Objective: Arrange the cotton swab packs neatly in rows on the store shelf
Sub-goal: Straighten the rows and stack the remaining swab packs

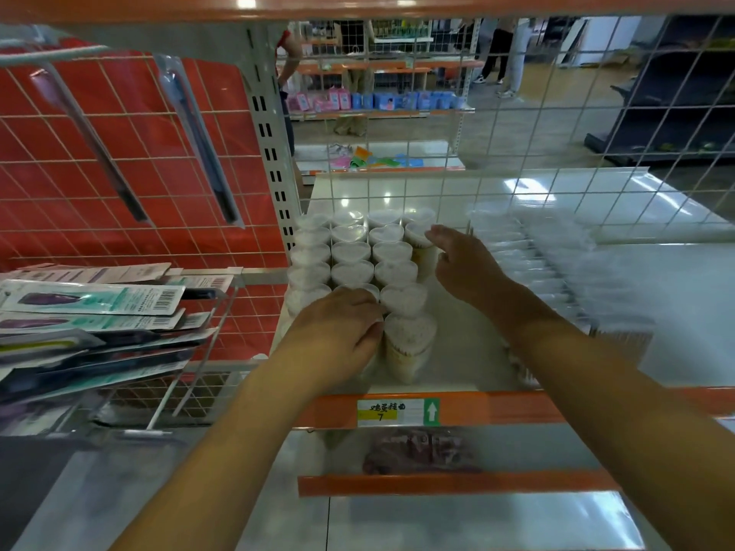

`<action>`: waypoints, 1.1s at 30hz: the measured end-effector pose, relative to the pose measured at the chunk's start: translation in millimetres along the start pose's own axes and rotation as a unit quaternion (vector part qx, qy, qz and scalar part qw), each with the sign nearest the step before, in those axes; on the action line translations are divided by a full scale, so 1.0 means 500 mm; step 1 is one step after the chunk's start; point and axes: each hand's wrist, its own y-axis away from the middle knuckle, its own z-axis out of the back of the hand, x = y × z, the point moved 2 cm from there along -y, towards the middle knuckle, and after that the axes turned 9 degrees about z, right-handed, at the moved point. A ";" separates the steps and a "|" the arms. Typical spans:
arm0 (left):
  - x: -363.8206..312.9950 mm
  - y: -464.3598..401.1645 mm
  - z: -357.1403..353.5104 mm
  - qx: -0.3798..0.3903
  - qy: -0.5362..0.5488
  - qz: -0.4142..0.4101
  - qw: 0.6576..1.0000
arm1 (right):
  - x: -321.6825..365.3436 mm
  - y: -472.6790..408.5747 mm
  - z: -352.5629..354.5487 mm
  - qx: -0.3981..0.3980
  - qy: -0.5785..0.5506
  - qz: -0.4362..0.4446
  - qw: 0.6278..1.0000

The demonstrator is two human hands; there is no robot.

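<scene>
The cotton swab packs (352, 252) are clear heart-shaped tubs, each packed upright with white-tipped swabs, standing in tight rows at the centre of the frame on the left end of the white shelf (457, 351). The left hand (342, 328) lies over the front of the rows, fingers curled against the nearest pack (407, 344). The right hand (463, 264) reaches to the back right pack (417, 236), fingers loosely bent; whether it grips is unclear. Right of centre lie clear bags (557, 256) of swabs. At lower left, a wire basket (191, 375) holds carded packets (95, 300). A price label (397, 412) sits on the orange shelf edge
</scene>
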 end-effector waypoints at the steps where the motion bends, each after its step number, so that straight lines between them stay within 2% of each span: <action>1: -0.008 -0.003 0.001 -0.004 -0.009 0.000 1.000 | 0.009 0.019 0.008 -0.010 -0.006 0.019 1.000; 4: -0.047 -0.012 0.003 -0.034 -0.041 -0.018 0.998 | 0.015 0.070 0.031 -0.019 0.000 0.073 0.997; 7: -0.097 -0.022 -0.001 -0.056 -0.072 -0.039 0.995 | -0.012 0.111 0.060 -0.014 0.027 0.084 0.996; 10: -0.151 -0.037 -0.014 -0.039 -0.038 -0.049 0.997 | -0.052 0.160 0.097 -0.037 0.036 0.120 0.991; 14: -0.228 -0.055 -0.050 -0.057 -0.006 -0.049 0.997 | -0.118 0.219 0.135 -0.077 0.064 0.141 0.985; 17: -0.282 -0.065 -0.084 -0.086 0.012 0.019 0.996 | -0.175 0.243 0.136 -0.078 0.131 0.158 0.976; 20: -0.303 -0.073 -0.132 -0.056 0.049 0.119 0.990 | -0.229 0.251 0.122 -0.069 0.163 0.170 0.969; 24: -0.305 -0.070 -0.192 -0.047 0.132 0.199 0.970 | -0.269 0.252 0.101 -0.050 0.183 0.185 0.964; 27: -0.305 -0.056 -0.219 -0.053 0.171 0.236 0.955 | -0.274 0.259 0.092 -0.022 0.197 0.170 0.965; 33: -0.308 -0.038 -0.249 -0.068 0.212 0.244 0.944 | -0.284 0.269 0.078 -0.091 0.217 0.220 0.947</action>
